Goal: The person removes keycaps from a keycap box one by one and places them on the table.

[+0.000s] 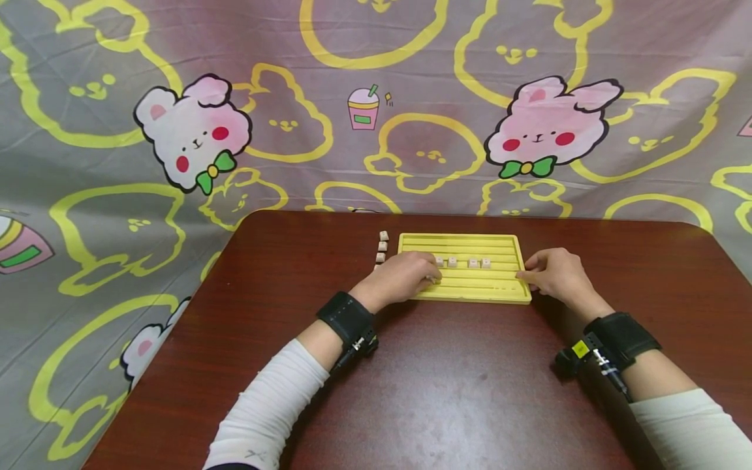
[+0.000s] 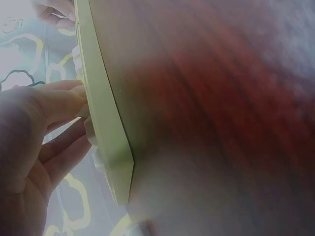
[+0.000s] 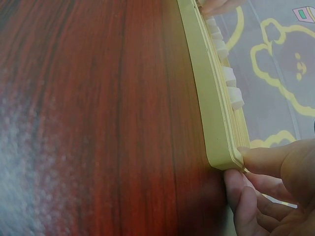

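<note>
A yellow ridged tray [image 1: 470, 294] lies on the table, with several small white keycaps [image 1: 473, 263] standing in a row across one of its grooves. My left hand [image 1: 402, 277] reaches over the tray's left part. Its thumb and fingers pinch a small white keycap [image 2: 83, 111] low over the grooves, mostly covered by the fingers in the head view. At the tray's right edge, my right hand [image 1: 558, 274] holds the rim, the thumb on top and the fingers against the outer side near the corner [image 3: 238, 162].
More white keycaps [image 1: 383, 246] stand in a loose column on the brown table [image 1: 446, 378], just left of the tray. A cartoon-printed cloth [image 1: 435, 85] hangs behind the table's far edge and along its left side.
</note>
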Demonstrator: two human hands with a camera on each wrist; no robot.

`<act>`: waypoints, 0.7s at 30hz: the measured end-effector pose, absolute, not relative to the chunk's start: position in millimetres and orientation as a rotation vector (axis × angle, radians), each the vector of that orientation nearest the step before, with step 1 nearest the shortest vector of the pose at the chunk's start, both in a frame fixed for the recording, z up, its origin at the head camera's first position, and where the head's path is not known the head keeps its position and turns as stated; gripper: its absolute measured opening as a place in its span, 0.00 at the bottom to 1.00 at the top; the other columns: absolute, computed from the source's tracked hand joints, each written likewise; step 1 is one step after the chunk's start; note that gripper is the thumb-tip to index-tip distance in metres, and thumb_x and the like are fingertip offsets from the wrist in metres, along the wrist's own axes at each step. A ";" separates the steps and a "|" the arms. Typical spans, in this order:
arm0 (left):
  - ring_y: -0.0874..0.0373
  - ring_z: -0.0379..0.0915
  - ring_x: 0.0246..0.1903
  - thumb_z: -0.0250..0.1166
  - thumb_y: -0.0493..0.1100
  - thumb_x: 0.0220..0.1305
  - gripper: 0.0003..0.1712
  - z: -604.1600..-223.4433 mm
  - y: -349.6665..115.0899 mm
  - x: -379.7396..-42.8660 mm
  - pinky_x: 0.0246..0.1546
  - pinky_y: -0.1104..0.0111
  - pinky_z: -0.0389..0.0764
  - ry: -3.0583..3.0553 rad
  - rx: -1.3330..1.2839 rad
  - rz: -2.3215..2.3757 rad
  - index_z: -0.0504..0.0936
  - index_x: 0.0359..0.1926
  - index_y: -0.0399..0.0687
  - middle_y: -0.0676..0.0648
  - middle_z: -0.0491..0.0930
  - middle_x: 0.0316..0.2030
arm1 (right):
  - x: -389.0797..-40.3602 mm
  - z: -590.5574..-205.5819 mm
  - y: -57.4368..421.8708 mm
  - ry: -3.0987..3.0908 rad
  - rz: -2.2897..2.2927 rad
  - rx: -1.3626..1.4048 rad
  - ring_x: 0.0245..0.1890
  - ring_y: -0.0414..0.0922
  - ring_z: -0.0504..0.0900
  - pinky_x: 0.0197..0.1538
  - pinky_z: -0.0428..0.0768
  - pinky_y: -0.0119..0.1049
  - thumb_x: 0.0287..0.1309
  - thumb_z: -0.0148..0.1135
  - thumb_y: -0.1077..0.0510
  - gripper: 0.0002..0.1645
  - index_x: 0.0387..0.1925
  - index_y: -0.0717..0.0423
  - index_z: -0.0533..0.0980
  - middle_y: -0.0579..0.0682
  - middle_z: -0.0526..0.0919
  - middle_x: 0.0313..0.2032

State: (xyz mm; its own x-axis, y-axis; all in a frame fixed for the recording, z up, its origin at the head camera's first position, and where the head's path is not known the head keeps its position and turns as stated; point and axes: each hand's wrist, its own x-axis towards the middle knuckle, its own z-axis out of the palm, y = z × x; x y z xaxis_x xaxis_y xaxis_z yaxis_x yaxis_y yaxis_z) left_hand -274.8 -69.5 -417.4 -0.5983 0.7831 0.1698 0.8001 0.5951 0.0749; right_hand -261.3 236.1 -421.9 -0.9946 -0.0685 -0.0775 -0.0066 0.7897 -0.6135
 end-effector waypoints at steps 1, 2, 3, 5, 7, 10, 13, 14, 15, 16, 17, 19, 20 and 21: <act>0.61 0.81 0.43 0.66 0.34 0.63 0.09 -417.5 -70.0 -275.0 0.46 0.70 0.81 -2.697 -1.343 -0.219 0.89 0.40 0.51 0.52 0.84 0.40 | -261.6 -422.0 236.1 2.880 -0.987 -0.061 0.25 0.41 0.84 0.28 0.82 0.33 0.59 0.69 0.53 0.22 0.45 0.68 0.79 0.61 0.86 0.34; 0.62 0.81 0.44 0.66 0.35 0.63 0.09 -417.5 -70.5 -275.2 0.47 0.71 0.81 -2.696 -1.342 -0.219 0.89 0.40 0.51 0.52 0.85 0.40 | -261.9 -422.1 236.2 2.878 -0.986 -0.061 0.25 0.41 0.84 0.28 0.82 0.33 0.59 0.69 0.53 0.22 0.45 0.68 0.79 0.61 0.86 0.34; 0.62 0.81 0.44 0.66 0.35 0.63 0.09 -417.3 -71.1 -275.3 0.47 0.70 0.81 -2.692 -1.345 -0.219 0.89 0.40 0.51 0.52 0.85 0.41 | -261.9 -421.9 236.1 2.877 -0.985 -0.063 0.25 0.41 0.84 0.28 0.82 0.32 0.59 0.69 0.53 0.22 0.45 0.68 0.79 0.61 0.86 0.34; 0.61 0.81 0.45 0.66 0.35 0.64 0.08 -416.6 -72.2 -275.3 0.48 0.71 0.81 -2.687 -1.349 -0.219 0.89 0.41 0.51 0.52 0.85 0.42 | -261.9 -421.5 236.0 2.875 -0.987 -0.063 0.25 0.41 0.84 0.28 0.82 0.32 0.59 0.69 0.53 0.22 0.45 0.68 0.79 0.61 0.86 0.34; 0.61 0.81 0.45 0.65 0.36 0.64 0.08 -415.7 -73.3 -275.2 0.48 0.70 0.81 -2.680 -1.355 -0.224 0.89 0.40 0.50 0.52 0.85 0.42 | -262.0 -421.3 236.2 2.872 -0.986 -0.063 0.26 0.42 0.84 0.28 0.82 0.32 0.59 0.69 0.53 0.22 0.46 0.69 0.79 0.61 0.86 0.34; 0.61 0.81 0.44 0.65 0.36 0.65 0.07 -414.7 -74.6 -275.8 0.47 0.70 0.81 -2.674 -1.353 -0.215 0.88 0.39 0.50 0.52 0.85 0.41 | -262.0 -420.5 236.1 2.875 -0.982 -0.060 0.26 0.42 0.84 0.28 0.82 0.32 0.59 0.69 0.53 0.22 0.46 0.68 0.79 0.61 0.86 0.35; 0.62 0.80 0.42 0.65 0.37 0.65 0.07 -414.1 -75.6 -276.6 0.46 0.71 0.81 -2.668 -1.350 -0.203 0.88 0.38 0.51 0.52 0.84 0.39 | -261.9 -420.0 235.9 2.877 -0.975 -0.053 0.26 0.42 0.84 0.28 0.82 0.32 0.59 0.69 0.53 0.22 0.45 0.68 0.79 0.61 0.86 0.34; 0.62 0.80 0.42 0.65 0.37 0.65 0.06 -414.1 -75.9 -276.9 0.45 0.71 0.81 -2.666 -1.349 -0.197 0.88 0.38 0.51 0.52 0.84 0.38 | -261.9 -419.9 235.8 2.879 -0.974 -0.050 0.26 0.42 0.84 0.28 0.82 0.32 0.59 0.69 0.52 0.22 0.45 0.68 0.79 0.60 0.86 0.34; 0.62 0.80 0.42 0.66 0.37 0.65 0.06 -413.9 -76.2 -277.1 0.45 0.71 0.81 -2.665 -1.350 -0.196 0.88 0.38 0.51 0.52 0.84 0.38 | -261.9 -419.9 235.7 2.879 -0.974 -0.046 0.25 0.42 0.83 0.28 0.82 0.32 0.59 0.69 0.53 0.22 0.45 0.68 0.79 0.60 0.86 0.34; 0.62 0.80 0.41 0.66 0.37 0.64 0.06 -413.7 -76.5 -277.2 0.45 0.71 0.81 -2.664 -1.352 -0.197 0.88 0.38 0.51 0.52 0.84 0.38 | -262.0 -420.0 235.6 2.880 -0.972 -0.042 0.25 0.42 0.83 0.28 0.81 0.32 0.59 0.69 0.53 0.22 0.45 0.68 0.79 0.60 0.86 0.34; 0.62 0.80 0.41 0.66 0.37 0.64 0.06 -413.6 -76.8 -277.2 0.45 0.71 0.81 -2.663 -1.353 -0.198 0.88 0.38 0.51 0.52 0.84 0.38 | -261.9 -420.0 235.4 2.882 -0.970 -0.046 0.25 0.42 0.83 0.28 0.81 0.32 0.59 0.69 0.53 0.22 0.45 0.68 0.79 0.60 0.86 0.34; 0.61 0.80 0.41 0.66 0.36 0.64 0.06 -413.1 -77.6 -277.1 0.45 0.70 0.81 -2.662 -1.357 -0.200 0.88 0.38 0.51 0.52 0.84 0.38 | -262.2 -420.5 235.6 2.887 -0.965 -0.052 0.25 0.41 0.83 0.27 0.81 0.32 0.59 0.69 0.53 0.21 0.44 0.68 0.79 0.60 0.86 0.33; 0.61 0.80 0.41 0.66 0.36 0.64 0.06 -412.8 -77.9 -277.0 0.45 0.70 0.81 -2.660 -1.359 -0.200 0.88 0.37 0.50 0.52 0.84 0.38 | -262.4 -420.8 235.8 2.889 -0.963 -0.056 0.25 0.41 0.83 0.27 0.81 0.32 0.59 0.68 0.53 0.21 0.44 0.68 0.79 0.59 0.86 0.33; 0.61 0.80 0.41 0.66 0.36 0.64 0.06 -412.4 -78.3 -276.8 0.45 0.69 0.81 -2.658 -1.362 -0.204 0.88 0.37 0.50 0.51 0.84 0.38 | -262.4 -420.9 235.9 2.891 -0.961 -0.058 0.25 0.41 0.83 0.27 0.81 0.32 0.59 0.68 0.53 0.21 0.44 0.68 0.79 0.59 0.86 0.33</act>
State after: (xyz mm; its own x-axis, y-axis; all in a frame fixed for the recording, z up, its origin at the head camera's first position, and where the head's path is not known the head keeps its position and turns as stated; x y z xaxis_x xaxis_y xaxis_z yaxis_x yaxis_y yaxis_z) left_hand -276.8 -78.3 -412.4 -0.5773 0.7935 0.1926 0.8136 0.5790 0.0533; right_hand -262.4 235.9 -420.9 -0.9948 -0.0658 -0.0775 -0.0064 0.8007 -0.5991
